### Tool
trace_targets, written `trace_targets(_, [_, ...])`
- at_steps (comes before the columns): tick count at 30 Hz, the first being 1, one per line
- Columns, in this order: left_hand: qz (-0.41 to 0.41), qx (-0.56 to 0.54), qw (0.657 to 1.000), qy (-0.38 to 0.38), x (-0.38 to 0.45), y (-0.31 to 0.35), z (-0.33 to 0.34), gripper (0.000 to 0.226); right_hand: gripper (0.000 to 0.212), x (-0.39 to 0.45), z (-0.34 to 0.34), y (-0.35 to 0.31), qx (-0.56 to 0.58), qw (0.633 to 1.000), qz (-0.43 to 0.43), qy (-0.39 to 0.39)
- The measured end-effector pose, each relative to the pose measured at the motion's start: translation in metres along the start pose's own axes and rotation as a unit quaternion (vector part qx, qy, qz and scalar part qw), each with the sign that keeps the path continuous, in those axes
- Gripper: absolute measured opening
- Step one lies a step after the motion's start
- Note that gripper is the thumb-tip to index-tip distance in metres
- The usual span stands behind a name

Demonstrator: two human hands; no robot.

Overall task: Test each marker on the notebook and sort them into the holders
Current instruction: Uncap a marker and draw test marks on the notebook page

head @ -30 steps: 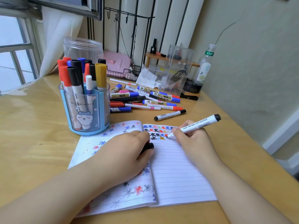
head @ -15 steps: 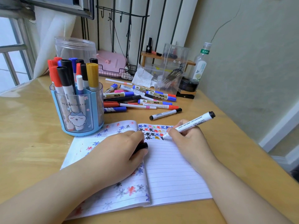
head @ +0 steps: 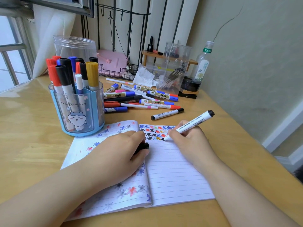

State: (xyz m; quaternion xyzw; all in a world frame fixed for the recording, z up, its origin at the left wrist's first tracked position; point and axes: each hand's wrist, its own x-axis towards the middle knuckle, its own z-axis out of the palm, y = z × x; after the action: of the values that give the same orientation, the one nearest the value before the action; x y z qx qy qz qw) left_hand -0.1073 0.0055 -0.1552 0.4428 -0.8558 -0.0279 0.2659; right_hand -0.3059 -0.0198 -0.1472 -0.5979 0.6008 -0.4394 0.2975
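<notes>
— Hands first: what is each one doing?

— Right hand (head: 188, 140) pinches a white marker (head: 190, 125) near its writing end. The black tip touches the notebook (head: 172, 169) on the right page, at the lower edge of a patch of black, blue, red and yellow star scribbles. The marker's black rear end tilts up and to the right.

— And the left?

— Left hand (head: 118, 151) lies on the notebook's fold, palm down, fingers curled round a small black cap (head: 143, 147) whose end pokes out by the thumb.

— Where does the notebook sit?

— Open and flat on the wooden counter (head: 27, 145), right in front of the person. The left page also carries scattered coloured stars; the right page is lined and mostly blank below the scribbles.

— Holders?

— A blue holder (head: 77, 110) with clear walls and a cartoon cat stands just beyond the notebook's top left corner. Red, black, blue and yellow capped markers stand upright in it. A clear jar (head: 75, 46) stands behind it.

— Any markers outside?

— A loose pile of markers (head: 141, 97) lies to the right of the blue holder. One black-capped marker (head: 167, 114) lies apart from the pile, just beyond the notebook's top edge. A clear acrylic box (head: 175, 66) and a plastic bottle (head: 204, 63) stand by the wall.
</notes>
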Motion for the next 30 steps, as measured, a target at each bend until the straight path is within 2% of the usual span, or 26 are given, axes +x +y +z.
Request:
trace_targets(6, [-0.004, 0.003, 1.000, -0.006, 0.000, 0.001, -0.001, 0.035, 0.025, -0.002, 0.001, -0.002, -0.003, 1.000, -0.009, -0.006])
trace_targets(12, [-0.004, -0.017, 1.000, 0.008, -0.001, 0.000, -0.001, 0.035, 0.021, -0.001, -0.001, -0.001, 0.004, 1.000, 0.003, 0.024])
trace_targets(15, [-0.013, -0.032, 0.999, 0.004, 0.000, -0.003, -0.001, 0.033, 0.024, -0.002, -0.002, -0.001, 0.058, 0.998, 0.000, 0.026])
trace_targets(18, [-0.014, -0.063, 0.998, 0.009, 0.002, -0.004, -0.004, 0.013, 0.014, -0.007, -0.005, -0.005, 0.160, 0.987, -0.008, -0.008])
trace_targets(21, [-0.023, -0.091, 0.995, 0.027, 0.004, -0.003, -0.006, 0.007, 0.005, -0.014, -0.008, -0.015, 0.242, 0.969, -0.017, -0.050])
trace_targets(25, [-0.043, -0.125, 0.990, 0.053, 0.004, -0.001, -0.006, 0.025, 0.008, -0.023, -0.009, -0.031, 0.295, 0.953, -0.021, -0.059])
trace_targets(30, [-0.034, -0.136, 0.988, 0.063, 0.003, 0.001, -0.007, 0.025, 0.012, -0.027, -0.008, -0.035, 0.285, 0.957, -0.019, -0.058])
